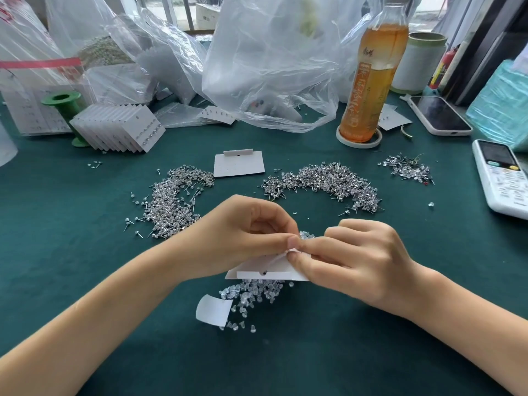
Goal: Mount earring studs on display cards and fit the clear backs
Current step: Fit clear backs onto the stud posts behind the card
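Both our left hand (245,238) and right hand (357,258) pinch a white card (265,271) above clear backs (251,295) on the table (85,252)

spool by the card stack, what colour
Green spool, clearest in the head view.

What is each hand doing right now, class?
Left hand: pinches the card.
Right hand: pinches the card's top edge too; any back between its fingertips cannot be told.

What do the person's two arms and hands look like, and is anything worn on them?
Both forearms are bare, with no sleeves in view. The left hand and right hand show no gloves, rings, watch or bracelet. The visible fingernails are short and unpainted.
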Demonstrator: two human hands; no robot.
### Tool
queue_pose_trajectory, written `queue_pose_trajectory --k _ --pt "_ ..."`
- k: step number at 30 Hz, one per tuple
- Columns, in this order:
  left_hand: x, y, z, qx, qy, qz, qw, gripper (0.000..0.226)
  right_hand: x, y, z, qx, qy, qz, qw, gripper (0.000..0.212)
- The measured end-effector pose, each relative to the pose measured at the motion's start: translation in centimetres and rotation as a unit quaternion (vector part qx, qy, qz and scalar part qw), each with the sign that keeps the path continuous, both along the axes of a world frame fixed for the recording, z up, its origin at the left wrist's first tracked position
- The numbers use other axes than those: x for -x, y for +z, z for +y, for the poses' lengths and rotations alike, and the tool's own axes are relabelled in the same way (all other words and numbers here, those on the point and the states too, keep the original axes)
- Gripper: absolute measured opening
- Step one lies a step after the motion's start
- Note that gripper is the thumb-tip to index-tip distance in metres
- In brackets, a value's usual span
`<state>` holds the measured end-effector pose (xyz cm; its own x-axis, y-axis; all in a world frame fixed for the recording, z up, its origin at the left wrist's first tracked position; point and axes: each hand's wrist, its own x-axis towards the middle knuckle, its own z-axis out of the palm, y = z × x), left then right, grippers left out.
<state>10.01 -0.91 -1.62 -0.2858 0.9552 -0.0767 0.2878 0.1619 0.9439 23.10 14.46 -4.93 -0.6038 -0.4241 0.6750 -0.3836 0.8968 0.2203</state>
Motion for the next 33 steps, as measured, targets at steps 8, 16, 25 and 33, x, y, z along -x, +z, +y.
queue_pose_trajectory --k 8,16,25,33 --pt "0.0 0.0 0.0 0.007 -0.018 0.018 1.0 0.01 0.0 -0.2 0.0 -0.009 0.002 0.001 1.0 0.016" --pt "0.5 -0.1 -0.1 0.02 -0.021 0.025 0.999 0.004 0.1 0.0 0.0 0.001 -0.003 -0.02 1.0 0.016" --pt "1.0 0.0 -0.2 0.019 -0.006 0.004 1.0 0.008 0.1 0.3 0.2 0.0 -0.009 -0.081 0.997 0.024" --pt "0.9 -0.1 -0.4 0.014 -0.001 0.012 1.0 0.011 -0.2 0.1 -0.1 -0.012 -0.021 -0.051 0.998 0.016"
